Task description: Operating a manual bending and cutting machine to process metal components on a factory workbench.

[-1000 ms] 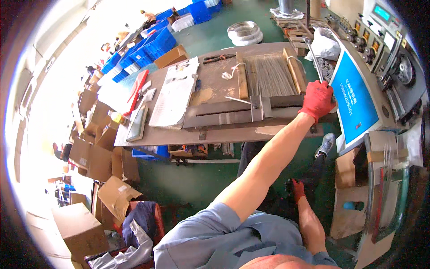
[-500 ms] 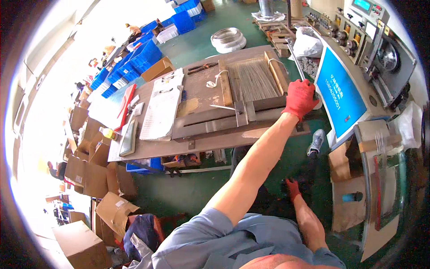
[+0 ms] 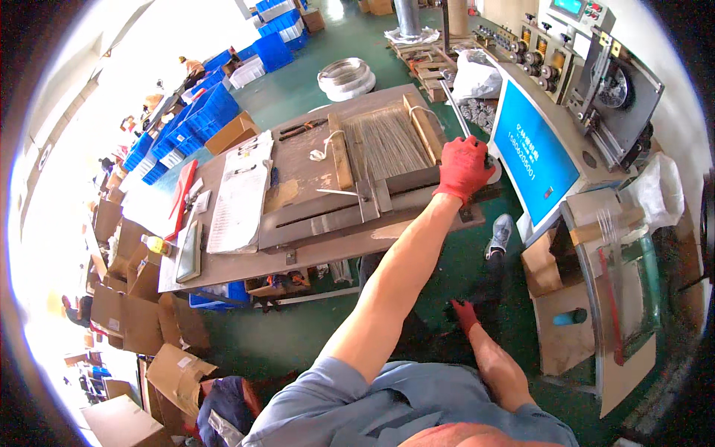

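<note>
My left hand (image 3: pixel 465 173), in a red glove, reaches across to the right end of the workbench (image 3: pixel 298 272). Its fingers are closed round the lower end of a long metal bar (image 3: pixel 456 108) that slants up and away; the hand hides the grip. Beside it on the bench lies a bundle of thin straight metal wires (image 3: pixel 387 145), between two wooden strips (image 3: pixel 340 153). A dark steel rail (image 3: pixel 320 220) runs along the bench's near side. My right hand (image 3: pixel 465 316), also red-gloved, hangs low by my body, fingers apart and nothing visible in it.
At the right stands a machine with a blue panel (image 3: pixel 532 149) and rollers. Papers (image 3: pixel 238 201), pliers (image 3: pixel 304 128) and a red tool (image 3: pixel 182 200) lie on the bench. A wire coil (image 3: pixel 346 78) sits beyond. Cardboard boxes (image 3: pixel 123 320) crowd the left; a shoe (image 3: pixel 500 235) shows below.
The whole view has shifted slightly, so the bench and machine appear further left. My left hand stays closed on the bar, and my right hand still hangs low.
</note>
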Demonstrator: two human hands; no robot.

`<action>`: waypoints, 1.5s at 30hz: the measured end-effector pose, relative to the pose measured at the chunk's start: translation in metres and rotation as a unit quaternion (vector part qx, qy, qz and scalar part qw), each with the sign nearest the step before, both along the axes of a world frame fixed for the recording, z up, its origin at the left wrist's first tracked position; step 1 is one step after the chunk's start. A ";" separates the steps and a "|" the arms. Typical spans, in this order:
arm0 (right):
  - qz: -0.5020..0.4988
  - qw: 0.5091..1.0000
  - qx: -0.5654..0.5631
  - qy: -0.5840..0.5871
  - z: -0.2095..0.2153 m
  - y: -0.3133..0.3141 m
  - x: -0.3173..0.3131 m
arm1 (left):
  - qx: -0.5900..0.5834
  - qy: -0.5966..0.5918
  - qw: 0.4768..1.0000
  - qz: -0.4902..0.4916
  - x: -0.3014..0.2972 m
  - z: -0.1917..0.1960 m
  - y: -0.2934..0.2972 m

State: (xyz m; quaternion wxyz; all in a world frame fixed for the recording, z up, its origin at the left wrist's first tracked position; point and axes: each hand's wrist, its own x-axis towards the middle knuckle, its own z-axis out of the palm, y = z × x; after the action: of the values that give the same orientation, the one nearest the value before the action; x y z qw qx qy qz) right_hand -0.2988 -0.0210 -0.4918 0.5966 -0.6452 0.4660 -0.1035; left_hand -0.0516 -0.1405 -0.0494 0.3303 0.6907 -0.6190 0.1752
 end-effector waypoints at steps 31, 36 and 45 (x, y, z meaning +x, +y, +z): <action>-0.042 0.998 -0.005 -0.053 -0.034 0.004 -0.001 | 0.040 -0.013 0.999 0.013 0.003 0.004 0.004; -0.077 0.996 0.041 -0.004 -0.042 0.000 0.000 | 0.012 -0.008 1.000 0.013 0.003 0.003 0.003; -0.059 0.992 0.089 -0.066 -0.036 -0.001 0.003 | 0.002 -0.003 1.000 0.006 0.006 -0.003 0.001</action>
State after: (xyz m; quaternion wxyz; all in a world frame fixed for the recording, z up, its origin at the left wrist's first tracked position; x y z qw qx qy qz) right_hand -0.2961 -0.0221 -0.5281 0.6737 -0.5527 0.4704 -0.1395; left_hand -0.0452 -0.1394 -0.0522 0.3265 0.6944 -0.6160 0.1781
